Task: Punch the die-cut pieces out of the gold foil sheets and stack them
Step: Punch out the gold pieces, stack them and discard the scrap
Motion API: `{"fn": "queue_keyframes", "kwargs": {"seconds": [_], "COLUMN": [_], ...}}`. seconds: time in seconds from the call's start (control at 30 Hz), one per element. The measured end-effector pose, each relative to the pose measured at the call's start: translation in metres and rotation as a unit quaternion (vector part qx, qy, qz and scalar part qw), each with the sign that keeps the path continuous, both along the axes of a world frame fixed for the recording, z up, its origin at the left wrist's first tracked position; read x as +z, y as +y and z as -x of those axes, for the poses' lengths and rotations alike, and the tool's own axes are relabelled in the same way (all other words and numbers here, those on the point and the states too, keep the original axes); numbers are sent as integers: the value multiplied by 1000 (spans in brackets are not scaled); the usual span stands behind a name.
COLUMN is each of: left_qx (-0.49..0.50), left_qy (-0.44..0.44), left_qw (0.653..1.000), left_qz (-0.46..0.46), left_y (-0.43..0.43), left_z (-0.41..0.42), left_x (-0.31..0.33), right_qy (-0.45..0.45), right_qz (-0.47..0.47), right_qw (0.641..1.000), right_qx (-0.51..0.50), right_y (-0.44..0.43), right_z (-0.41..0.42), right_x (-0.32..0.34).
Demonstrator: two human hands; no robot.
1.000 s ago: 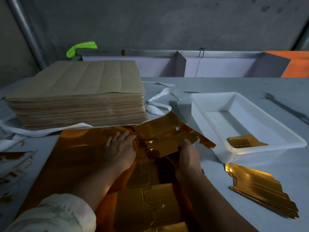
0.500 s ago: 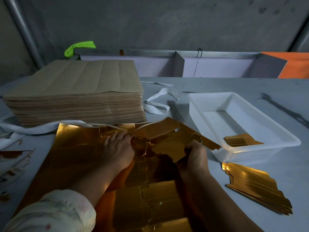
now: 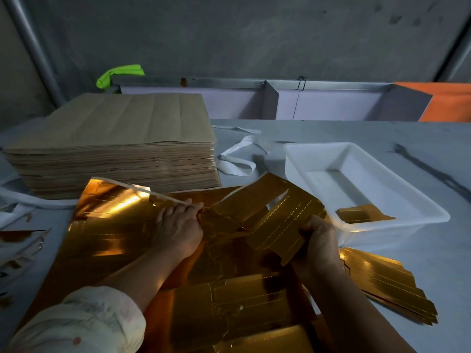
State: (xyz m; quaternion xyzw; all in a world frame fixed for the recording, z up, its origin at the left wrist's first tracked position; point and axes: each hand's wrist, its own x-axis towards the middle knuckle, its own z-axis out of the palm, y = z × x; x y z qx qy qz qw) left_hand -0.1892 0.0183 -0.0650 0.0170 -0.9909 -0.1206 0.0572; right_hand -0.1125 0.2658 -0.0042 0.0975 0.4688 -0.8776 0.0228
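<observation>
Dim, wide-angle distortion, foil glare

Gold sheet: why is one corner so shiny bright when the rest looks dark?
Head view: that's glare, light bouncing off the gold foil sheet at its far left corner; the whole scene is dim, and the foil nearer the camera sits in shadow.

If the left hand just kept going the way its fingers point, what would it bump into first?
Probably the lifted die-cut piece that the right hand holds, just beyond the left hand. Behind that is the brown paper stack, though depth is unclear.
</observation>
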Motion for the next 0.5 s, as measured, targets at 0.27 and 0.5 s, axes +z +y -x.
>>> {"fn": "queue_keyframes", "kwargs": {"seconds": [0.27,0.5], "left_qx": [2,6], "left_qy": [-2,-4], "left_qw": [1000,1000], "left_qz": [17,24], "left_y": [2,2], "left_z": [0,1], "left_x": [2,1], "right_qy": [12,26], "right_qz": [21,-5], "right_qw": [998,993], "right_qx": [-53,-113], "right_y": [16,37], "right_z": [-16,-26], "right_x": [6,20]}}
